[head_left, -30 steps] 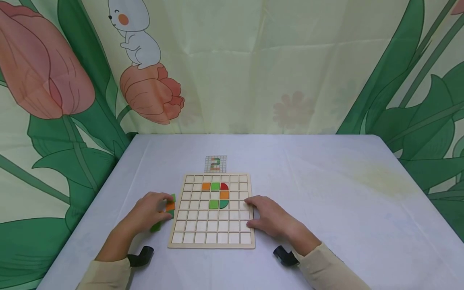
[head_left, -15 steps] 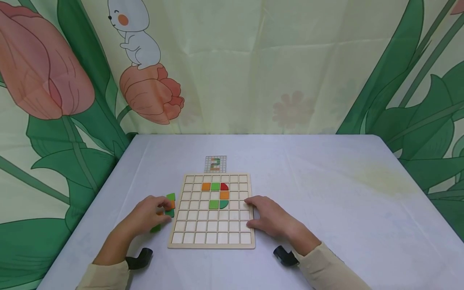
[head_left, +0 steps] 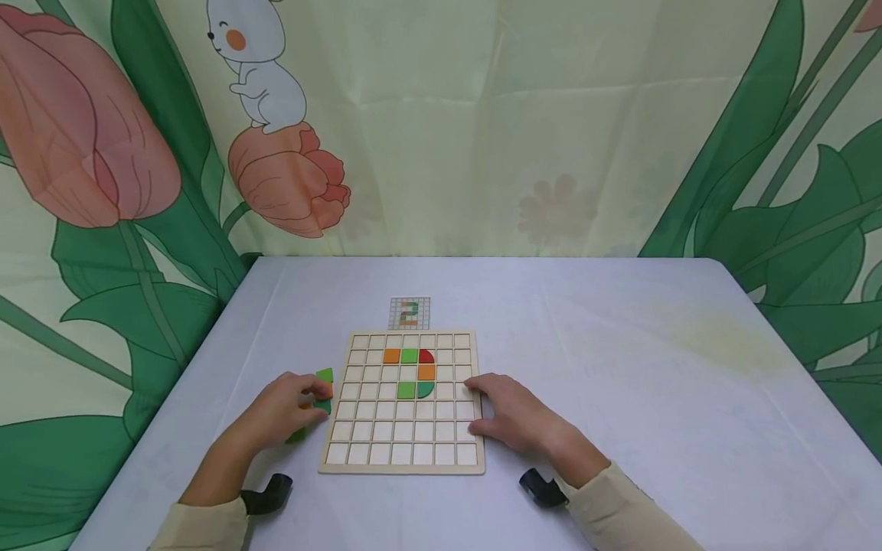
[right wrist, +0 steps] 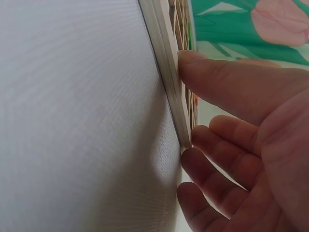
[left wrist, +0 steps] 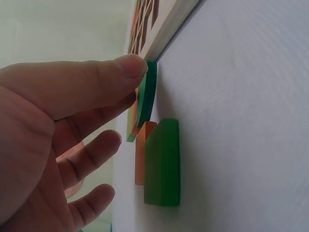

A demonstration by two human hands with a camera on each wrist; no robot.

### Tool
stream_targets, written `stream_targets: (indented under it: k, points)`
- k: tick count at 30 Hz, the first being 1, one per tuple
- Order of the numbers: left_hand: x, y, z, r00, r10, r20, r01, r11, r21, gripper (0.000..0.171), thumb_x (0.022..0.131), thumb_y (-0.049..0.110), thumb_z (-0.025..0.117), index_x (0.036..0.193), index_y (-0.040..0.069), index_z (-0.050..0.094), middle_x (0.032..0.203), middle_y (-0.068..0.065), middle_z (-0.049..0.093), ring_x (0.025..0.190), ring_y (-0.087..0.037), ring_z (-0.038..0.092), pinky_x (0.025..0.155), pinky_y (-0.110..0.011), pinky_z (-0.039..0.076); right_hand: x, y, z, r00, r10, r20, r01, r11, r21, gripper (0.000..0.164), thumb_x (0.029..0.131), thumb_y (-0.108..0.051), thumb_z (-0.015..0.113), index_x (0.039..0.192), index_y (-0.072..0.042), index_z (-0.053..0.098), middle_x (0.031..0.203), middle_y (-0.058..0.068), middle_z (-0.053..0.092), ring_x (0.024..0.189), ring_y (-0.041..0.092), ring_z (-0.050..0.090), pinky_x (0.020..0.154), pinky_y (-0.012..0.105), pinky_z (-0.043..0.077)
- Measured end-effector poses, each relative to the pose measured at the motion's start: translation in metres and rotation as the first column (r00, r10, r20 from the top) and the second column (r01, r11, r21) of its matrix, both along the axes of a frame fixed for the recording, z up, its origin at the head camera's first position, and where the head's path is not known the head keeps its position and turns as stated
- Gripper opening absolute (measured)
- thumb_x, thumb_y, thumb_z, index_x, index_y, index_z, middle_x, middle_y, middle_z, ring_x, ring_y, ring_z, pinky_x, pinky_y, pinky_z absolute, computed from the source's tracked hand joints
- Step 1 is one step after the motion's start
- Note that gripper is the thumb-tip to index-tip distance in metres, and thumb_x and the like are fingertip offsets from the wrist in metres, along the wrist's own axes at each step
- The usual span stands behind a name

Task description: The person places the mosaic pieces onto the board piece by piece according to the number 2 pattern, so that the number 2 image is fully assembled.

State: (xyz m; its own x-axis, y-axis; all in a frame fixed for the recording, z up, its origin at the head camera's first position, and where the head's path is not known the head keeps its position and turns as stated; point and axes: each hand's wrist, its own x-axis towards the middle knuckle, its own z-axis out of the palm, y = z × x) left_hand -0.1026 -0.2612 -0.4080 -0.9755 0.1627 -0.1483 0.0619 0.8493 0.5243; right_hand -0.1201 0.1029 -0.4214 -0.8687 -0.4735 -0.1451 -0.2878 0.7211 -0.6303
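Observation:
A square wooden grid board (head_left: 365, 468) lies on the table with several coloured tiles in its upper middle: orange squares, light green squares, a red rounded tile (head_left: 426, 357) and a dark green rounded tile (head_left: 426, 389). My left hand (head_left: 282, 405) is at the loose tiles left of the board, thumb and index finger apart around a dark green curved tile (left wrist: 148, 94); whether they touch it is unclear. Near it lie a light green tile (head_left: 325, 375) and a green tile (left wrist: 163, 164) against an orange one (left wrist: 140, 154). My right hand (head_left: 517, 413) rests thumb and fingertips on the board's right edge.
Behind the board lies a small pattern card (head_left: 409, 313) with a coloured figure like a 2 on a grid. A white cloth (head_left: 620, 383) covers the table. Dark camera mounts (head_left: 269, 494) sit at both wrists. A printed floral curtain (head_left: 448, 153) hangs behind.
Over the last second my left hand has drawn slightly left and down, showing more of the light green tile beside the board. My right hand and the tiles on the board stay put.

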Motion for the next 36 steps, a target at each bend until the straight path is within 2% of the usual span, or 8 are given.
stream_targets:
  k: [10, 20, 28, 36]
  points:
    - [0.0005, -0.0013, -0.0014, 1.000, 0.006, -0.020, -0.006, 1.000, 0.000, 0.020, 0.083, 0.011, 0.081, 0.101, 0.013, 0.071, 0.103, -0.005, 0.061, 0.107, -0.033, 0.057, 0.085, -0.049, 0.052, 0.0011, 0.0004, 0.0009, 1.000, 0.010, -0.016, -0.010, 1.000, -0.015, 0.060, 0.086, -0.015, 0.079, 0.139, 0.000, 0.053, 0.140, 0.013, 0.054, 0.133, 0.031, 0.046, 0.110, 0.046, 0.036]
    - [0.0000, 0.0001, -0.0036, 1.000, 0.027, 0.003, -0.027, 1.000, -0.015, 0.020, 0.083, 0.011, 0.082, 0.101, 0.011, 0.073, 0.101, -0.004, 0.061, 0.105, -0.031, 0.058, 0.085, -0.048, 0.053, 0.0016, 0.0005, 0.0016, 1.000, 0.010, -0.009, -0.011, 0.999, -0.030, 0.060, 0.086, -0.013, 0.079, 0.138, 0.001, 0.053, 0.140, 0.014, 0.054, 0.133, 0.031, 0.046, 0.110, 0.046, 0.036]
    - [0.0005, -0.0005, -0.0077, 0.999, 0.038, -0.008, -0.038, 0.999, -0.019, 0.022, 0.082, 0.014, 0.082, 0.101, 0.009, 0.072, 0.100, -0.004, 0.060, 0.102, -0.028, 0.057, 0.083, -0.047, 0.052, 0.0011, 0.0010, 0.0015, 1.000, 0.006, -0.008, -0.006, 1.000, -0.018, 0.060, 0.086, -0.016, 0.078, 0.139, 0.000, 0.053, 0.140, 0.013, 0.054, 0.133, 0.031, 0.046, 0.110, 0.046, 0.036]
    - [0.0000, 0.0019, -0.0085, 0.999, 0.049, -0.007, -0.050, 0.998, -0.031, 0.021, 0.082, 0.009, 0.082, 0.101, 0.008, 0.071, 0.099, -0.004, 0.060, 0.102, -0.028, 0.057, 0.084, -0.046, 0.053, 0.0015, 0.0005, 0.0017, 1.000, 0.007, -0.016, -0.007, 1.000, -0.006, 0.060, 0.086, -0.016, 0.078, 0.139, 0.000, 0.054, 0.140, 0.012, 0.054, 0.133, 0.030, 0.047, 0.109, 0.045, 0.037]
